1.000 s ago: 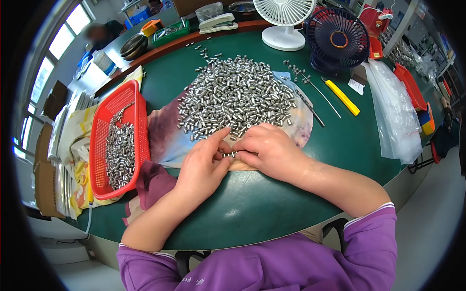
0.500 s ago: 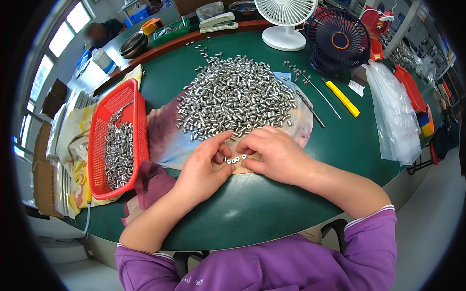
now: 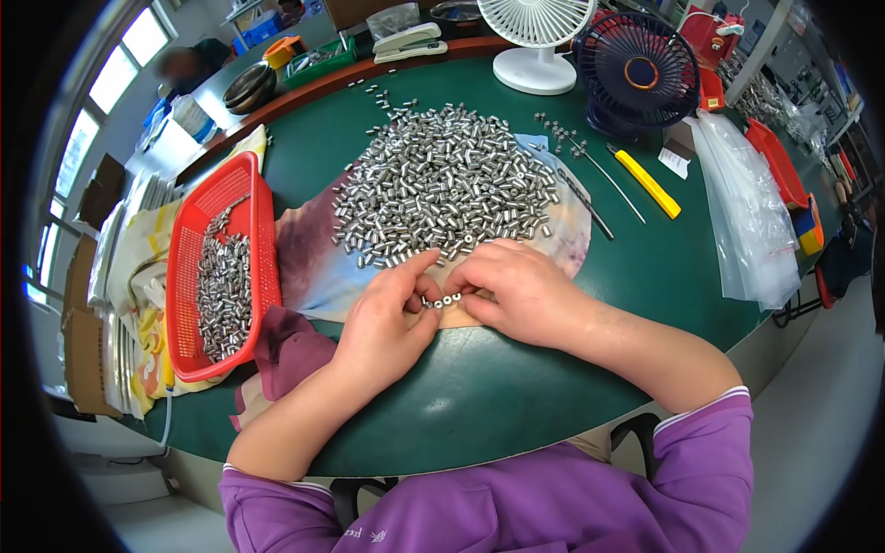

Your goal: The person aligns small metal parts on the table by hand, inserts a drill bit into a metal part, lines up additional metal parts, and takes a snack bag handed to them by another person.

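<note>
Between my two hands lies a short row of small metal cylinders (image 3: 447,300), ends facing up toward me, on the near edge of a multicoloured cloth (image 3: 309,263). My left hand (image 3: 392,313), fingers curled, closes on the left end of the row. At the right end, my right hand (image 3: 507,290) pinches the row with thumb and forefinger. Just beyond my fingertips a big heap of metal cylinders (image 3: 447,180) covers the cloth. More cylinders (image 3: 224,295) lie inside a red basket (image 3: 265,244) on the left.
A white fan (image 3: 536,69) and a dark fan (image 3: 638,74) stand at the back. On the right are a yellow cutter (image 3: 648,182), thin rods (image 3: 613,184) and plastic bags (image 3: 747,221). A person (image 3: 194,64) is at the far left.
The fingers of my right hand have moved slightly left, and the row of cylinders between my hands is closer together. The whole view has shifted slightly.
</note>
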Motion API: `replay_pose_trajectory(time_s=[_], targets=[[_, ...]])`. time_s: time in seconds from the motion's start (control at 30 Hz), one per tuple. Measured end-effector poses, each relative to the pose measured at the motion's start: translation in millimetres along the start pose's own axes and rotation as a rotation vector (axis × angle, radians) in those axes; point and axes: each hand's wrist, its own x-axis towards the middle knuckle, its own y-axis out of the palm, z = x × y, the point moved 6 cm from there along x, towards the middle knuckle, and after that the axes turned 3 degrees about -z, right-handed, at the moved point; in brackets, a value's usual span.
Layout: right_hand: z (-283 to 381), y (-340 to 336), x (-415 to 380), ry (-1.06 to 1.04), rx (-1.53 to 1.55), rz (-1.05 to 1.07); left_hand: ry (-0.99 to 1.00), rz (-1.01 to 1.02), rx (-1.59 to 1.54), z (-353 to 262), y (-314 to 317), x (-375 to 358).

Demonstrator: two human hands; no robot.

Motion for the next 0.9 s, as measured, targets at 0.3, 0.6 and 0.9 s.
replay_pose_trajectory(time_s=[0.3,0.6,0.9], targets=[[2.0,-2.2,0.0,-0.030,-0.024,-0.015,0.019,0.021,0.002,-2.3,-1.0,-0.1],[2.9,-7.0,0.7,-0.007,-0.061,-0.025,-0.012,0.063,0.003,-3.6,-4.7,-0.4],[3.6,-4.4,0.9,-0.046,-0.054,-0.031,-0.007,0.063,0.000,3.9,-3.0,-0.7]])
